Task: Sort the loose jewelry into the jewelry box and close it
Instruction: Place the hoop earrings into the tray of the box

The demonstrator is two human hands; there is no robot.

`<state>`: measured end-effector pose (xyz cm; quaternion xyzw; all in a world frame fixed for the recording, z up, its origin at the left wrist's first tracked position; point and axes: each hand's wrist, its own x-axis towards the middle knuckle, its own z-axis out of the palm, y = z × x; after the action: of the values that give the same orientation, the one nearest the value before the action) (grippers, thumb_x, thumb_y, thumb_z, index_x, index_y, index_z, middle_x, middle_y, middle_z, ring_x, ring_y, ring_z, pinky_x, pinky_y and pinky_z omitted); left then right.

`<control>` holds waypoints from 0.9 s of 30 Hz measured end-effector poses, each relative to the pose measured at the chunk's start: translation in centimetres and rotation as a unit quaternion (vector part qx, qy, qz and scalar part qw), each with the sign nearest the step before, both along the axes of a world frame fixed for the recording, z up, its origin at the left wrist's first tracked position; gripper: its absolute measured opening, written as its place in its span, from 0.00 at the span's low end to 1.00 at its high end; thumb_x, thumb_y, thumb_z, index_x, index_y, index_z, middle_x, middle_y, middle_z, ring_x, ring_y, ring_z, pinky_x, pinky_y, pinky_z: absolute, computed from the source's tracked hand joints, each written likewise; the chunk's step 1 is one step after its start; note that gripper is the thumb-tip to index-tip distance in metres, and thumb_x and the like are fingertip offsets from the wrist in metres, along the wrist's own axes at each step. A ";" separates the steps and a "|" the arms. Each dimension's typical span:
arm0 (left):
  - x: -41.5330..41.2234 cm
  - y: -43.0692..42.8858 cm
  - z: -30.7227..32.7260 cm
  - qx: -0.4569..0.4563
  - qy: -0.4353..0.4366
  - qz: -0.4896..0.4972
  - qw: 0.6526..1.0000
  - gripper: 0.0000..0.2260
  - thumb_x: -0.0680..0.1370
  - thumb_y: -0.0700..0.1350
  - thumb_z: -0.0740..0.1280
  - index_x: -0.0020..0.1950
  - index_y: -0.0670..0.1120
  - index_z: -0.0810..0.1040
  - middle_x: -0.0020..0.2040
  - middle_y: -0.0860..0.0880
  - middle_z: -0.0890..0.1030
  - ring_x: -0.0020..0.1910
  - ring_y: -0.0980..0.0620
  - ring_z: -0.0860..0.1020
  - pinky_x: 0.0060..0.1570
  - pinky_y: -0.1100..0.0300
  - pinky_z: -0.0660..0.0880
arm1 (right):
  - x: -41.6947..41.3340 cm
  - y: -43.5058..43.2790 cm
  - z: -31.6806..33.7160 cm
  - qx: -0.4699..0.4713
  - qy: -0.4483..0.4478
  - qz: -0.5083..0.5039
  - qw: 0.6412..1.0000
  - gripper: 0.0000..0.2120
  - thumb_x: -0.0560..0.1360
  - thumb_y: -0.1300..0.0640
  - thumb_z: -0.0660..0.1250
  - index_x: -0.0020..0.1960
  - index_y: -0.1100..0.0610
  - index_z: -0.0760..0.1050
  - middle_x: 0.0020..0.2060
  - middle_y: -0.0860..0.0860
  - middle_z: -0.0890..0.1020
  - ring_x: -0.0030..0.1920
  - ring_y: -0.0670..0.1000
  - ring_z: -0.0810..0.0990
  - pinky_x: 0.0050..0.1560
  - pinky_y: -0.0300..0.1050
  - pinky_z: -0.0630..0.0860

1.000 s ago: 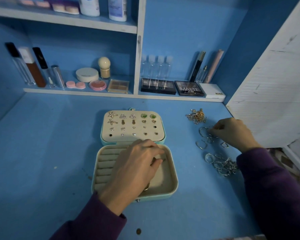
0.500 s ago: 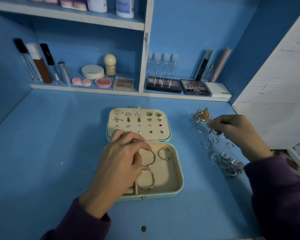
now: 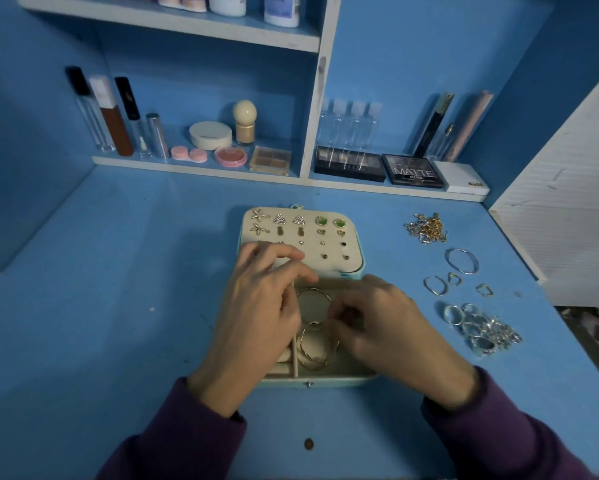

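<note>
The left hand is hovering over the left half of the mint-green jewelry box, fingers relaxed and loosely spread above the cream ring rolls, gripping nothing that shows. The box is lying open on the blue table, its lid panel at the far side carrying rows of stud earrings. Over the box's right compartment the right hand is working with fingers curled, its tips seemingly pinching a thin gold hoop just above other gold hoops lying inside.

Right of the box, the loose pieces are waiting: a tangle of gold and silver chains level with the lid, a large silver hoop nearer, and a heap of silver rings nearest.

All of it is probably light, stiff wire and slippery (the chains being the limp exception, likely to snag). Hoops are best pinched across the wire at the rim with thumb and forefinger; rings are best lifted singly from the heap's edge.
</note>
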<state>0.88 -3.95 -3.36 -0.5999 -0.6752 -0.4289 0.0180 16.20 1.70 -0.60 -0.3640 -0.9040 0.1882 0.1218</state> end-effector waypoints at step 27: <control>0.0 0.2 -0.3 -0.002 -0.008 -0.001 1.000 0.17 0.71 0.36 0.55 0.41 0.48 0.83 0.49 0.51 0.80 0.53 0.53 0.70 0.56 0.75 0.60 | 1.5 2.6 0.6 0.022 0.130 -0.057 0.990 0.03 0.71 0.56 0.73 0.38 0.53 0.81 0.30 0.45 0.76 0.34 0.46 0.73 0.37 0.31 0.66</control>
<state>0.88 -3.73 -3.69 -0.5974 -0.6753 -0.4324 0.0114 17.66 4.31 -0.04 -0.3850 -0.8620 0.2068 0.2570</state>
